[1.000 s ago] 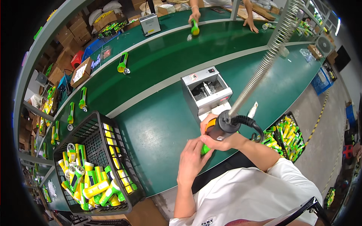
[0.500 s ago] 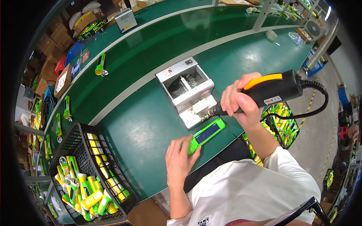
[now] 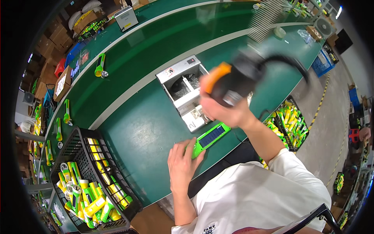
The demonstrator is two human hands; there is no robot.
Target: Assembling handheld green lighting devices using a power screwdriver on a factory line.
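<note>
My left hand (image 3: 181, 163) grips the near end of a bright green flashlight half (image 3: 211, 137) with a dark solar panel facing up, lying slanted on the green bench. In my right hand (image 3: 223, 111) is a black electric screwdriver (image 3: 233, 84) with an orange lever, blurred by motion. It is raised over the bench, and its tip is hidden behind my hand. Just beyond the flashlight half stands a grey screw feeder (image 3: 172, 70) with small loose screws in its tray; the screwdriver and hand cover its right side.
A black crate (image 3: 134, 208) of green and yellow flashlights stands at the left. Another crate (image 3: 293, 142) of them sits low at the right. Several flashlights, one of them upper left (image 3: 100, 65), lie along the conveyor belt (image 3: 136, 48). The screwdriver's black cord (image 3: 288, 60) arcs to the right.
My right hand has swung the screwdriver from the feeder's front, leftward and nearer the camera. My left hand and the flashlight half have shifted only slightly.
</note>
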